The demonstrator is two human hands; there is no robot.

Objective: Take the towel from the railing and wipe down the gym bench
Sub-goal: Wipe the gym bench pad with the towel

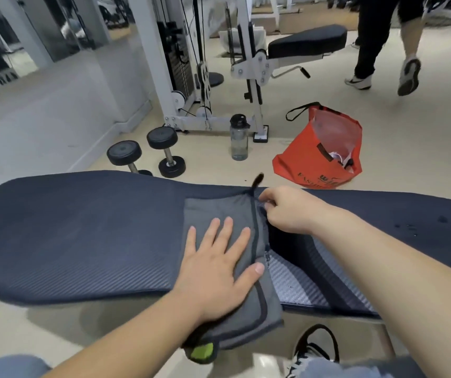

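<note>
A grey towel (213, 211) with dark edging lies folded across the middle of the dark blue gym bench (82, 230), and its near end hangs over the bench's front edge. My left hand (218, 268) rests flat on the towel with fingers spread. My right hand (287, 208) pinches the towel's dark edge near the far side of the bench. A few water drops sit on the pad at the right. No railing is in view.
Behind the bench on the floor are two black dumbbells (148, 154), a water bottle (239, 137) and an orange bag (319, 154). A cable machine (191, 64) and a second bench (306, 43) stand farther back. A person (382, 42) walks at the top right. My shoe (314, 347) shows below.
</note>
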